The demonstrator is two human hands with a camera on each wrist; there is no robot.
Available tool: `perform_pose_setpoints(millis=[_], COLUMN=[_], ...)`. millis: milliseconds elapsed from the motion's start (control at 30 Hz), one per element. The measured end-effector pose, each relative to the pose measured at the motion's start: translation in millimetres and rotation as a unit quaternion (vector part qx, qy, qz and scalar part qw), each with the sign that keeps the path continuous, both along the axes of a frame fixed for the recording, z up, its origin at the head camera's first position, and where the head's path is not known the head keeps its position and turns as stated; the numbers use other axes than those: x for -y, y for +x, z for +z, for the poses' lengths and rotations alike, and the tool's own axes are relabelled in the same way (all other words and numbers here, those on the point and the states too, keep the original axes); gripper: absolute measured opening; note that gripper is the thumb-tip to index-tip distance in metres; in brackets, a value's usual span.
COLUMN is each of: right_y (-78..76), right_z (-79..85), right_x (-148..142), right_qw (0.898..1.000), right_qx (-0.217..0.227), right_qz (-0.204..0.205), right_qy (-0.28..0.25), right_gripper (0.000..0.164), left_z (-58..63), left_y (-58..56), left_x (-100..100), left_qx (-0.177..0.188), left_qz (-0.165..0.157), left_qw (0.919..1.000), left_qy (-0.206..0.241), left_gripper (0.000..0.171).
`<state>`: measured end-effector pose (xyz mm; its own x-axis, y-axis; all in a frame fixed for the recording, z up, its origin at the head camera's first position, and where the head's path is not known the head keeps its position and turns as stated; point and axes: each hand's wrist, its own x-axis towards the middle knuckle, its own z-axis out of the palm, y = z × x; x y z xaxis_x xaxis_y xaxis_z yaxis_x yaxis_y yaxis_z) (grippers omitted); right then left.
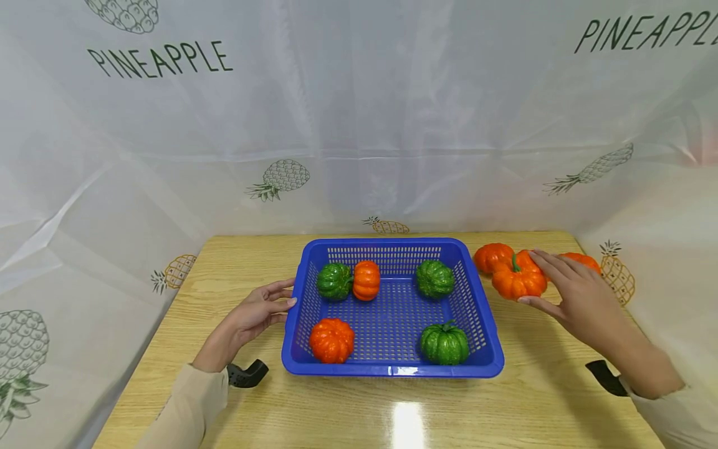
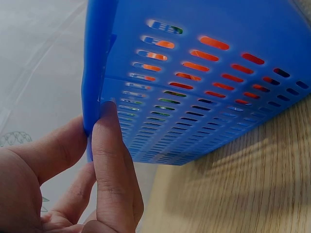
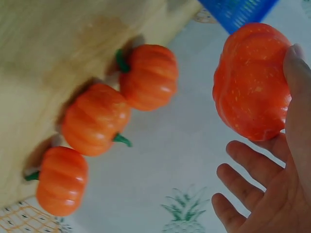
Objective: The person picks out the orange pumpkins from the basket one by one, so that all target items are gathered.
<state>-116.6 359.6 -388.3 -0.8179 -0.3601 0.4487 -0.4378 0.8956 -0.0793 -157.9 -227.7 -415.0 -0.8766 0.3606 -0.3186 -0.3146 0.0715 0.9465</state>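
My right hand (image 1: pixel 583 299) holds an orange toy pumpkin (image 1: pixel 518 279) with a green stem between thumb and fingers, raised above the table to the right of the basket. In the right wrist view this pumpkin (image 3: pixel 252 80) shows its ribbed, speckled side. At the left side of the blue plastic basket (image 1: pixel 392 370), my left hand (image 1: pixel 260 310) pinches the rim, thumb and fingers on either side of it (image 2: pixel 109 165). Inside the basket lie three green pumpkins (image 1: pixel 444 343) and two orange ones (image 1: pixel 331 340), spaced apart except for a pair at the back left.
Three more orange pumpkins (image 3: pixel 97 119) lie in a row on the wooden table (image 1: pixel 247 255), right of the basket and partly hidden by my right hand in the head view. A white curtain (image 1: pixel 359 125) printed with pineapples hangs behind the table and along its sides.
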Motion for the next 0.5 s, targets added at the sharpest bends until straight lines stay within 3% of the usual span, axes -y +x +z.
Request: perform_pose_setpoints(millis=[167, 500], right_y=[-0.3, -2.9], right_z=[-17.3, -44.4], right_x=[-3, -1], right_qw=[1.000, 1.000], right_qx=[0.012, 0.018], right_qz=[-0.014, -0.002], right_qy=[0.004, -0.009], right_gripper=[0.088, 0.085], left_z=[0.4, -0.7], left_y=[0.0, -0.6], left_x=[-1, 0], left_qx=[-0.004, 0.001], left_qz=[-0.005, 0.002], left_qw=[1.0000, 1.0000], left_qy=[0.003, -0.002], left_gripper=[0.067, 0.065])
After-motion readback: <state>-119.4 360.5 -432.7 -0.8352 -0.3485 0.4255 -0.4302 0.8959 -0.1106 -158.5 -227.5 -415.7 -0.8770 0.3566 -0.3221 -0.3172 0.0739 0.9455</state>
